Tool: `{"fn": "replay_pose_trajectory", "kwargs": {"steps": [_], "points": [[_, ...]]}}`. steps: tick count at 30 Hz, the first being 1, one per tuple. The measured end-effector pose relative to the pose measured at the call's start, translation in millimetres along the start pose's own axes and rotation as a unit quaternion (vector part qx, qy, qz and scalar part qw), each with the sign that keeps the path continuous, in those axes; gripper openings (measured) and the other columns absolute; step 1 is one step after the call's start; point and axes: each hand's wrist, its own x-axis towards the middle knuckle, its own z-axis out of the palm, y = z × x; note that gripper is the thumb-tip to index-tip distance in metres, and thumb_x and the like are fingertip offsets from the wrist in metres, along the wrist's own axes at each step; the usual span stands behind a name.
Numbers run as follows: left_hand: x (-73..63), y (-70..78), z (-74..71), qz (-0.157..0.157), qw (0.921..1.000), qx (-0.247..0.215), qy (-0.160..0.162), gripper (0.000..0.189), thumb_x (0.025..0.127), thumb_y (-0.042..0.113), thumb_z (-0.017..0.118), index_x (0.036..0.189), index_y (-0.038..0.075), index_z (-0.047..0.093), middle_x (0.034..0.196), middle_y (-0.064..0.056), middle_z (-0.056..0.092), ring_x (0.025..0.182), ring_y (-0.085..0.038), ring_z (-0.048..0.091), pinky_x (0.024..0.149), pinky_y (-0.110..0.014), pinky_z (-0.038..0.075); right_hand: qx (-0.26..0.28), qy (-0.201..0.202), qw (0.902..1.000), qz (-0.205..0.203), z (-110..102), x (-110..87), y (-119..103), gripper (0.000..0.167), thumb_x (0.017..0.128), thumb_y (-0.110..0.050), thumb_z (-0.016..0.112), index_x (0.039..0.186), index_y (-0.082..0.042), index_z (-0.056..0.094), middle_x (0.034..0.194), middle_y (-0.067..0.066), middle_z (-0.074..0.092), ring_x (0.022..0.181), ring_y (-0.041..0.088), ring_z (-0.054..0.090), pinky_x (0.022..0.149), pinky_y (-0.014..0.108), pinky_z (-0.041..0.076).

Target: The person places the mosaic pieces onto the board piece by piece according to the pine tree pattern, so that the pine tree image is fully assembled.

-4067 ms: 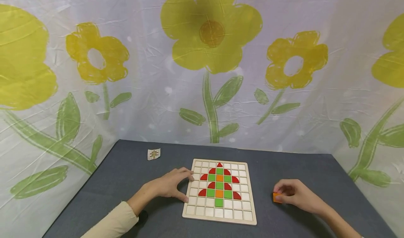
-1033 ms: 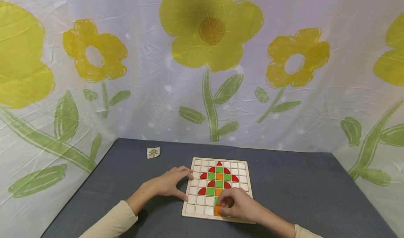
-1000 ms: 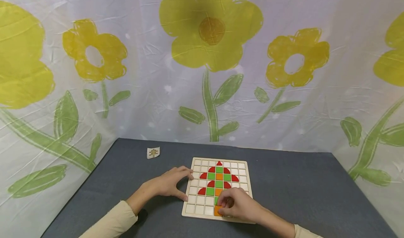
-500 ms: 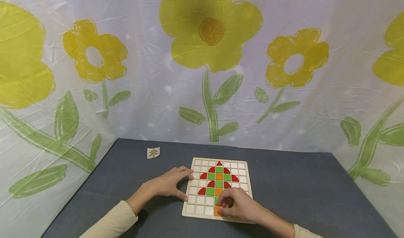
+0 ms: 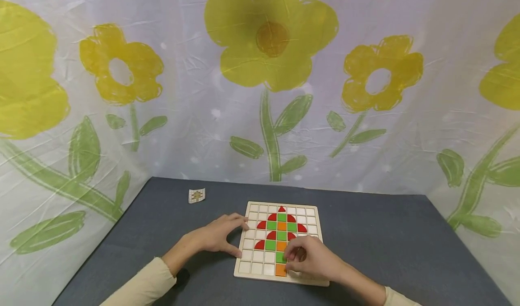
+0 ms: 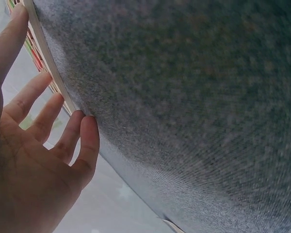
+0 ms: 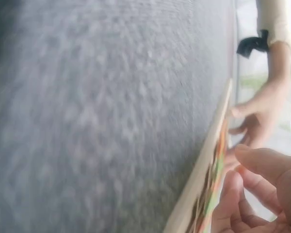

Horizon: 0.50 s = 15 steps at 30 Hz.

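Observation:
A square wooden grid board (image 5: pixel 243 270) lies on the table, with green, orange and red pieces set in its cells in a tree shape. My left hand (image 5: pixel 215 236) rests against the board's left edge, thumb and fingers spread; in the left wrist view its fingertips (image 6: pixel 56 99) touch the rim. Over the lower right of the board is my right hand (image 5: pixel 313 257), its fingers loosely bent and nothing visible between thumb and index finger. Just left of its thumb, an orange square tile (image 5: pixel 280 270) sits in the bottom row below a green tile (image 5: pixel 280 257). The right hand covers several cells.
A small printed card (image 5: pixel 197 196) with a grid pattern lies at the table's back left. Behind the dark table (image 5: pixel 378 234) hangs a pale cloth (image 5: pixel 183 94) with yellow flowers.
My right hand brought the orange tile from the table's right side to the bottom row of the board. Its fingers have just come off the tile, slightly up and right. The left hand stayed.

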Motion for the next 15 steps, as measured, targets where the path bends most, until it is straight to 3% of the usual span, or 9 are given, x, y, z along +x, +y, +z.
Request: {"fn": "replay_pose_trajectory", "kwargs": {"steps": [4,15], "points": [[-2.5,-0.4,0.2,-0.001,1.0,0.003,0.001,0.066,0.081,0.042,0.087,0.133,0.013,0.059,0.153,-0.01,0.041,0.135,-0.039,0.039,0.105,-0.058,0.035,-0.01,0.01,0.9998,-0.014,-8.4,-3.7,2.3,0.011,0.087,-0.007,0.082,0.093,-0.009,0.073,0.082,-0.008,0.065,0.073,0.008,0.06,0.065,0.026,0.053],[-3.7,-2.6,0.9,0.003,1.0,0.006,0.004,0.067,0.081,0.044,0.086,0.135,0.013,0.058,0.153,-0.01,0.041,0.135,-0.039,0.039,0.105,-0.058,0.035,-0.002,0.015,0.9999,0.002,-22.0,-16.4,9.4,0.011,0.089,-0.015,0.082,0.095,-0.012,0.073,0.086,-0.008,0.066,0.075,0.01,0.061,0.066,0.028,0.053]]}}
